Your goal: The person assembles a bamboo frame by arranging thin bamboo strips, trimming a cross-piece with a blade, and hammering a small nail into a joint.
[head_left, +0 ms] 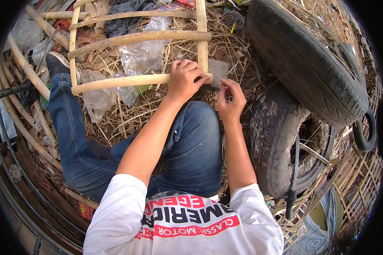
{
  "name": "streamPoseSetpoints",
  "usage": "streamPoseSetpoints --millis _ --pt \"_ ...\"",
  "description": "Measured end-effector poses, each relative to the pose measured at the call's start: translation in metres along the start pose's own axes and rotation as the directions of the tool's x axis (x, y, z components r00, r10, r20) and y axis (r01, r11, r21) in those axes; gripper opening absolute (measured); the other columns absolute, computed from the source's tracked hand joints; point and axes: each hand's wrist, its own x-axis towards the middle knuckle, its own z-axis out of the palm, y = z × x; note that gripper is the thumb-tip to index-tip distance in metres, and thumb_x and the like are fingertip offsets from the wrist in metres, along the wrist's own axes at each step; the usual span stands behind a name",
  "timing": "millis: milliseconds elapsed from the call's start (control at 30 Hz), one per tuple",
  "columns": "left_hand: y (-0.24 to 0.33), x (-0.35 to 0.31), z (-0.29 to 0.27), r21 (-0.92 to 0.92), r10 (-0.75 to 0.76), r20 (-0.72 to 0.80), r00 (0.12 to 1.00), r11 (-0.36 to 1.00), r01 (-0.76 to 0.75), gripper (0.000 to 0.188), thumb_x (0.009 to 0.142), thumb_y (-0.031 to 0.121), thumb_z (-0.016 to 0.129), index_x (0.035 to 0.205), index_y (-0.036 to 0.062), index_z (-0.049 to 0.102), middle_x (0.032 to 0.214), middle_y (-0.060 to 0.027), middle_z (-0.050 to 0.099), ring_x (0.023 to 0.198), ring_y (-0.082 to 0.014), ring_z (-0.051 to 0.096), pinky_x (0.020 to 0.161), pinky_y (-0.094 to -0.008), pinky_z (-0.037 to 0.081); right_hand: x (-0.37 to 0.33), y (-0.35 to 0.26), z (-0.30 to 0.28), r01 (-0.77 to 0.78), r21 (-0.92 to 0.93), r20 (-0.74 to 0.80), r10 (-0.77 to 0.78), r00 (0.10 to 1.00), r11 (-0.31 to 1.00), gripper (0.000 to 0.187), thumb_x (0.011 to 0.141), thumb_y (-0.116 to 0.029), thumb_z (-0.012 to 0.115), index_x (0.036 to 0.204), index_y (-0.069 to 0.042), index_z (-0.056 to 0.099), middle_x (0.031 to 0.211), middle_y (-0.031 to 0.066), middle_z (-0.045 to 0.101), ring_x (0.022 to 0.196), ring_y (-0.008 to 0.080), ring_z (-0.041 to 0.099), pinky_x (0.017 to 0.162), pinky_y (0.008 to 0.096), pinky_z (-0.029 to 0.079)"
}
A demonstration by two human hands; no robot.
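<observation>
The bent denim knee sits just behind the hands. The right hand draws thumb and fingertips close together; whether they pinch anything small cannot be told. Ahead and leftward, the left hand wraps over the nearest bamboo slat, near its corner with the bamboo rail. Pressing the slat firmly there, square to the rail, would likely steady fine fingertip work. Beyond the hands lie the frame's farther slats; to their right leans a tyre.
</observation>
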Motion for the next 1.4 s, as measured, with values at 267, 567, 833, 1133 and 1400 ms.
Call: streamPoseSetpoints --millis 267,567,833,1133,1400 --pt "-0.003 0.000 0.000 -0.009 -0.006 0.062 0.998 1.000 0.007 0.020 0.076 0.024 0.076 0.073 0.0104 0.062 0.081 0.0003 0.060 0.090 -0.0204 0.057 0.084 -0.0383 0.037 -0.119 0.015 -0.068 -0.438 -0.567 0.076 0.574 0.816 0.698 0.060 0.083 -0.016 0.068 0.130 0.004 0.037 0.110 0.0235 0.056 0.098 0.0426 0.059 0.077 0.0487 0.050" --pt "0.000 0.003 0.000 0.005 0.021 0.041 0.999 1.000 -0.021 0.020 0.077 0.025 0.076 0.073 0.0108 0.063 0.083 0.0010 0.062 0.093 -0.0198 0.057 0.088 -0.0394 0.036 -0.100 0.027 -0.076 -0.644 -0.586 0.072 0.823 0.563 0.492 0.050 0.085 -0.023 0.064 0.119 0.011 0.049 0.107 0.0336 0.061 0.100 0.0461 0.062 0.084 0.0480 0.050" --pt "-0.005 -0.003 0.000 0.026 0.043 0.021 0.999 0.999 -0.044 0.021 0.077 0.027 0.075 0.073 0.0103 0.063 0.081 -0.0004 0.060 0.091 -0.0214 0.056 0.086 -0.0389 0.036 -0.096 -0.001 -0.101 -0.881 -0.125 0.208 0.881 0.426 0.456 0.035 0.094 -0.018 0.057 0.117 0.008 0.049 0.079 0.0131 0.060 0.063 0.0207 0.060 0.055 0.0342 0.050" --pt "-0.001 -0.003 -0.001 0.043 0.063 0.000 0.998 0.997 -0.063 0.020 0.078 0.027 0.075 0.073 0.0113 0.063 0.080 0.0013 0.060 0.092 -0.0197 0.056 0.086 -0.0377 0.036 -0.097 -0.069 -0.110 -0.727 -0.030 0.117 0.725 0.679 0.686 0.035 0.090 0.002 0.059 0.120 0.002 0.041 0.086 0.0069 0.058 0.067 0.0101 0.059 0.055 0.0233 0.052" --pt "-0.001 -0.001 -0.002 0.048 0.060 -0.022 0.998 0.997 -0.059 0.021 0.076 0.026 0.076 0.071 0.0109 0.062 0.080 0.0010 0.061 0.093 -0.0198 0.057 0.087 -0.0386 0.036 -0.052 -0.075 -0.096 -0.328 -0.262 0.183 0.380 0.906 0.908 0.048 0.085 -0.002 0.067 0.130 0.002 0.050 0.107 0.0233 0.064 0.099 0.0375 0.066 0.082 0.0378 0.052"
